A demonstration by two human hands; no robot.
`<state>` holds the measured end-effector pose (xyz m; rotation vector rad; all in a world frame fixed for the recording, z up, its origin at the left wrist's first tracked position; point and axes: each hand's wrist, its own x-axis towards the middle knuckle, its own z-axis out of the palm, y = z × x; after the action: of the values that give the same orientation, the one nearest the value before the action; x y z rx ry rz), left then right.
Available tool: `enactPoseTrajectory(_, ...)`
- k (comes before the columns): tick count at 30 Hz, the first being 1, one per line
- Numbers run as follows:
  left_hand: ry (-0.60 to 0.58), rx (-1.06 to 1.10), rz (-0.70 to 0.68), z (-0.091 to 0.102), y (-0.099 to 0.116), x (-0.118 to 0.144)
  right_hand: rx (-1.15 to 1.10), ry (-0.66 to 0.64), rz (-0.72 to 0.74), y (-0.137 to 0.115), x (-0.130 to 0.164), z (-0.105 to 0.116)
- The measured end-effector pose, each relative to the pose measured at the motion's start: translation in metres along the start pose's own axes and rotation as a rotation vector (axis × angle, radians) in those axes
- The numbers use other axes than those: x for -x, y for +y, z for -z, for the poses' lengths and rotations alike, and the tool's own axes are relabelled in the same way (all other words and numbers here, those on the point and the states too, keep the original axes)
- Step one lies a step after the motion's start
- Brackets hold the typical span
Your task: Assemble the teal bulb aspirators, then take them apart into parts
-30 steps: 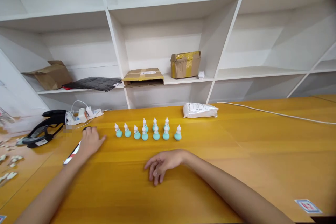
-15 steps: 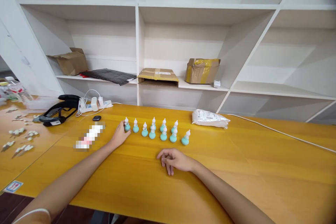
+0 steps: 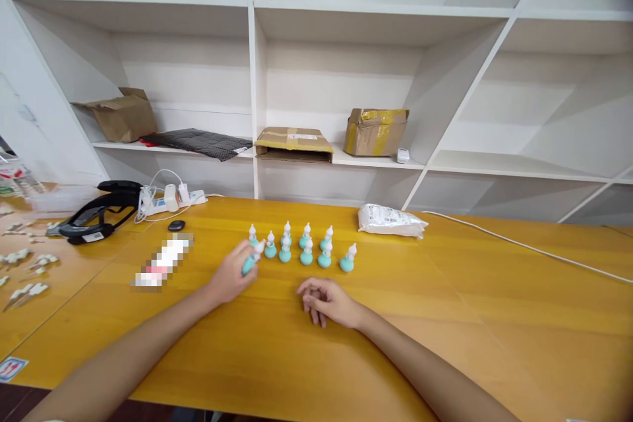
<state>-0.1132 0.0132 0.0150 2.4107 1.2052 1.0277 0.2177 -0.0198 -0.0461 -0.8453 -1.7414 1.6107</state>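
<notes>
In my left hand (image 3: 232,275) is a nasal aspirator (image 3: 250,263) with a teal bulb and a pointed white tip. The fingers close around its bulb, and it tilts to the right, lifted out of the group. Several more such aspirators (image 3: 285,253) stand upright in two loose rows just to the right of this hand. One of them (image 3: 252,233) is partly hidden behind the held one. Nearer to me, my right hand (image 3: 326,302) rests on the table (image 3: 395,343), its fingers loosely curled and apart, with nothing in them.
Behind the rows lies a white plastic-wrapped package (image 3: 392,220). To the left are a black headset (image 3: 101,214), a power strip (image 3: 198,198) with cables, a black mouse (image 3: 177,225) and several small white parts (image 3: 30,293). Cardboard boxes (image 3: 376,132) sit on the shelves behind.
My left hand has taken the leftmost aspirator from the row and brought it toward me and slightly right, tilting it. My right hand stays in place. The view has shifted a little.
</notes>
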Motion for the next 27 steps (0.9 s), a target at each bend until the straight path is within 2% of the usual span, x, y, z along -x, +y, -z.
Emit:
enactPoseTrajectory(2,-0.202,0.036,-0.098,-0.008,0.018,0.01,-0.041,0.033,0.042,-0.001,0.0,-0.002)
enactPoseTrajectory(4,-0.341,0.08,-0.119,-0.02,0.032,0.018,-0.086,0.058,0.077,-0.001,-0.002,-0.005)
enactPoseTrajectory(8,-0.484,0.119,-0.112,-0.042,0.04,0.027,-0.147,0.073,0.098,0.002,-0.003,-0.009)
enactPoseTrajectory(11,-0.494,0.136,-0.107,-0.047,0.038,0.028,-0.189,0.085,0.087,0.004,-0.004,-0.012)
enactPoseTrajectory(18,-0.494,0.224,-0.028,-0.047,0.039,0.014,-0.312,0.146,0.048,-0.001,-0.009,-0.013)
enactPoseTrajectory(27,-0.423,0.399,0.045,-0.073,0.032,-0.02,-0.365,0.286,0.052,-0.004,-0.008,0.005)
